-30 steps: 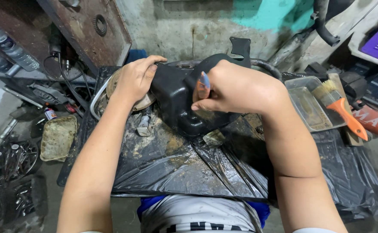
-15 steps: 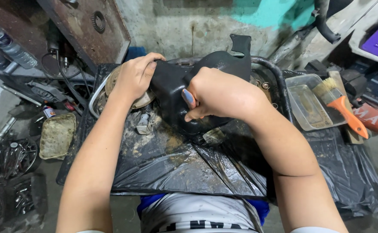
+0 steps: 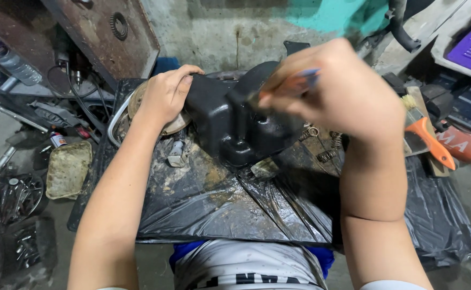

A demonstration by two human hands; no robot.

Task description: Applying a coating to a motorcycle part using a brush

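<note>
Plastic sheeting (image 3: 219, 209), black, crinkled and smeared with rusty grime, covers the table, and on it sits the black cover (image 3: 235, 121), a bulky moulded part with a dull sheen, now tipped further toward the wall than half a second back. Left hand (image 3: 165, 96) stays clamped on its left edge, fingers curled over the rim. Right hand (image 3: 343, 91) has lifted clear of the cover and up toward the camera, grip closed round a small brush (image 3: 292, 83), orange and blue, blurred. At the right lies an orange-handled paintbrush (image 3: 426, 134), pale bristles. Smallest, coil springs (image 3: 327, 156) beside the cover
</note>
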